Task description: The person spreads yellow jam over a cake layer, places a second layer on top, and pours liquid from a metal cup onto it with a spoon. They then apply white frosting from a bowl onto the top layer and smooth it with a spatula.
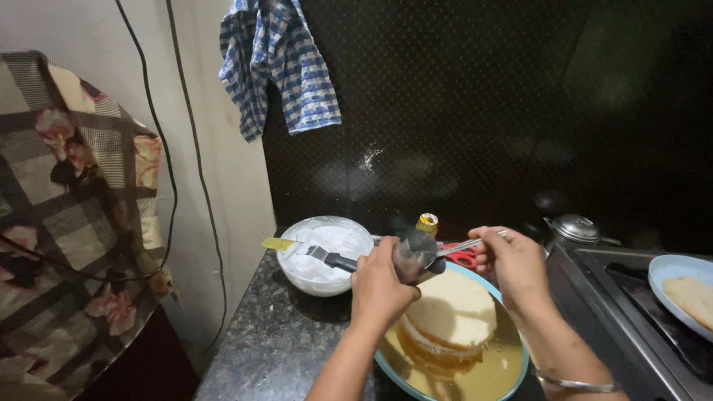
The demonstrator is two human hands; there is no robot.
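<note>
Spooning over the cake
Your left hand (380, 286) grips a tilted cup (413, 258) above the cake (450, 315); right hand (512, 263) pinches a spoon (464, 246). Tip further and syrup could flood the plate (486, 375).

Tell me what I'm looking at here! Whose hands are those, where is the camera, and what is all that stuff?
The camera sits on a person's head and looks down, so you see that person's own two hands. The left hand holds a small dark bottle with a yellow cap, tipped over a round sponge cake. The right hand holds a thin metal tool; I cannot tell whether it is a spoon. The cake sits on a blue-rimmed plate on a speckled dark counter. Behind it stands a white bowl of cream with a spatula resting in it. Red scissors lie nearby. On the right is a stove with another plate holding a flat cake slice.
</note>
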